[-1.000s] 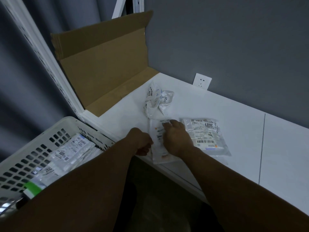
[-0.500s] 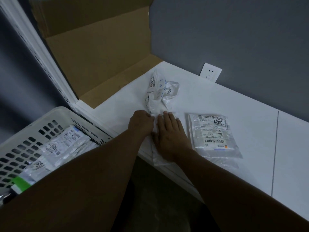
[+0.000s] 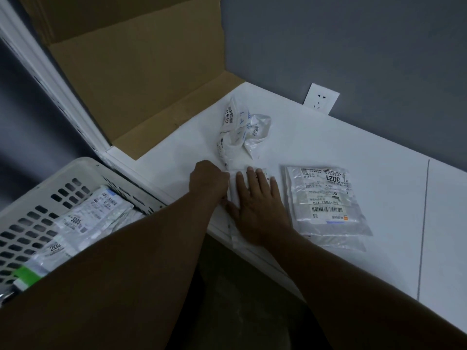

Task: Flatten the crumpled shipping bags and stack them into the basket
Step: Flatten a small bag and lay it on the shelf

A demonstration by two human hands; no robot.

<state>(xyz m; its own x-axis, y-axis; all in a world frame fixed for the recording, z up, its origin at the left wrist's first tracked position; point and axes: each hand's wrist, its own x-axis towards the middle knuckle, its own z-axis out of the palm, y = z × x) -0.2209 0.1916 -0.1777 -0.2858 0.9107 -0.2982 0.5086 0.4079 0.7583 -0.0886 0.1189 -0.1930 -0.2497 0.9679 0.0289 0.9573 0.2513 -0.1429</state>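
Note:
A white shipping bag [image 3: 233, 195] lies at the front edge of the white table [image 3: 328, 147], mostly covered by my hands. My right hand [image 3: 257, 203] presses flat on it with straight, spread fingers. My left hand [image 3: 208, 181] has its fingers curled at the bag's left edge and grips it there. Just beyond them sits a crumpled white bag [image 3: 241, 136]. To the right lies a flat bag [image 3: 326, 200] with a label reading 3021. The white perforated basket [image 3: 38, 195] at the lower left holds several flattened bags [image 3: 88, 218].
An open cardboard box [image 3: 141, 79] stands at the back left against a white perforated post [image 3: 50, 79]. A wall socket [image 3: 321, 98] sits on the grey wall behind the table. A dark seam [image 3: 424, 223] runs across the table on the right.
My right hand went from pinching the bag's top to lying flat on it, fingers spread. My left hand slid up along the bag's left edge. The camera tilted closer.

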